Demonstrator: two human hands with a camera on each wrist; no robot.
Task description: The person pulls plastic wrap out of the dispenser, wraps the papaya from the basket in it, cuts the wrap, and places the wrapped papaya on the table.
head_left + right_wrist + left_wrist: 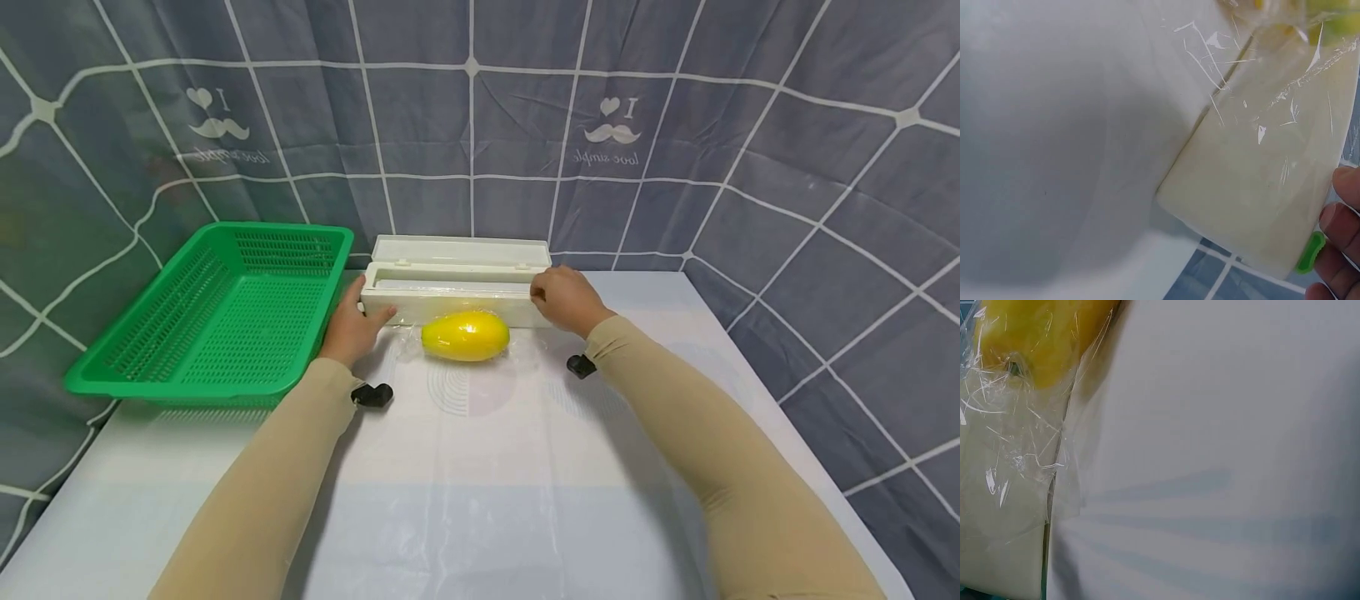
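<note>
A white cling film dispenser (457,310) lies lengthwise at the back of the table with its lid (461,250) raised. Against its front is a yellow papaya-like fruit (465,336) under clear, crinkled cling film (1019,447). The film also spreads over the dispenser's front. My left hand (351,327) holds the dispenser's left end, thumb along the front. At the right end, my right hand (568,298) has curled fingers at the top front edge. Its fingertips (1341,219) pinch a small green slider (1311,252) on that edge. The left wrist view does not show the left hand.
A green perforated basket (300,367) stands to the left, close beside my left forearm. Behind the table hangs a grey curtain (420,117) with white lines, which also runs along the right side. The white tabletop (480,533) extends toward me.
</note>
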